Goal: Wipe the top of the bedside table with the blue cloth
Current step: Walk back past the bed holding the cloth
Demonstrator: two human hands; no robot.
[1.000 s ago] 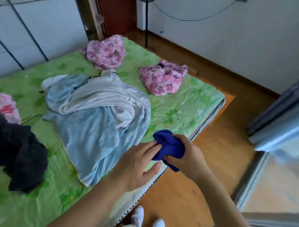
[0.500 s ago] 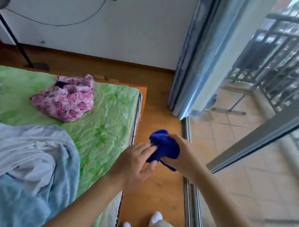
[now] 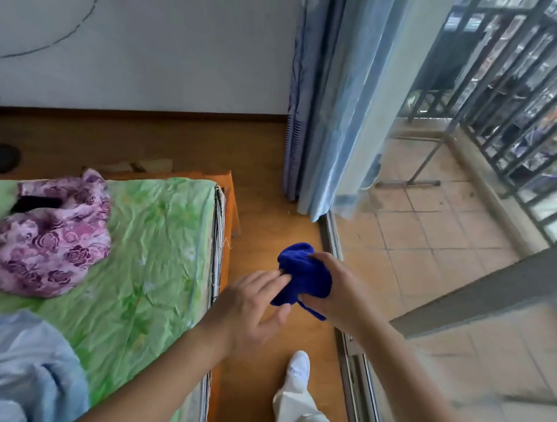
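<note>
A bunched blue cloth (image 3: pixel 303 274) is held in the air above the wooden floor, between the bed and the sliding glass door. My right hand (image 3: pixel 337 290) grips it from the right, fingers curled round the bundle. My left hand (image 3: pixel 254 300) has straight fingers whose tips touch the cloth's left side. No bedside table is in view.
A bed with a green sheet (image 3: pixel 147 253) fills the lower left, carrying a pink floral pillow (image 3: pixel 46 239) and a light blue blanket (image 3: pixel 24 369). Blue curtains (image 3: pixel 332 117) hang by the glass door (image 3: pixel 455 362) on the right. My white-socked foot (image 3: pixel 297 368) stands on the narrow floor strip.
The view has swung right, away from the bed toward the curtains and balcony door. Both hands stay together on the blue cloth, keeping the same hold.
</note>
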